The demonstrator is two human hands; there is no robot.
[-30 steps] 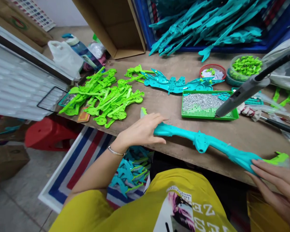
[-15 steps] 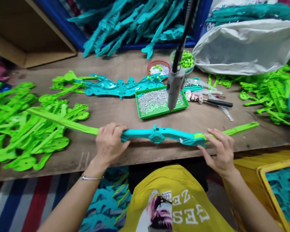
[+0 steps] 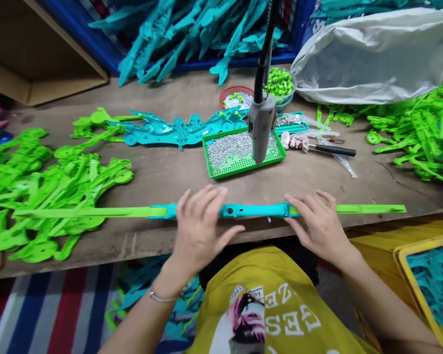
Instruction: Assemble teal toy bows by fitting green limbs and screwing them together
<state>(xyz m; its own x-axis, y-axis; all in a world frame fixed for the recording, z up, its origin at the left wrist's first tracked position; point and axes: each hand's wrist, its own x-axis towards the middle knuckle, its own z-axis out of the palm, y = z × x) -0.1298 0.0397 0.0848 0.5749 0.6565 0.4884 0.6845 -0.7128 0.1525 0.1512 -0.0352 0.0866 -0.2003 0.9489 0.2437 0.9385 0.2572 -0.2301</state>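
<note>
A long bow-shaped plastic piece [image 3: 256, 210], teal in the middle with a green arm at each end, lies level along the near side of the table, its narrow edge turned up. My left hand [image 3: 201, 223] rests over the left part of the teal section, fingers stretched across it and thumb held away. At the right joint, my right hand [image 3: 317, 223] has its thumb on the near side and fingers over the top, holding the piece. Just beyond hangs a grey electric screwdriver [image 3: 261, 130], above a green tray [image 3: 239, 172] of small metal screws.
Green plastic arms lie heaped at the left [image 3: 74, 196] and right [image 3: 417, 132]. A teal shell [image 3: 162, 132] sits behind the piece. Further off are a red basket [image 3: 236, 91], a tub of green bits [image 3: 280, 83], a black-handled tool [image 3: 334, 149] and a blue crate [image 3: 203, 65].
The bow-shaped piece has rolled edge-up and levelled out. My left hand has slid right from the left joint onto the teal section, its thumb now spread. My right hand has shifted slightly left.
</note>
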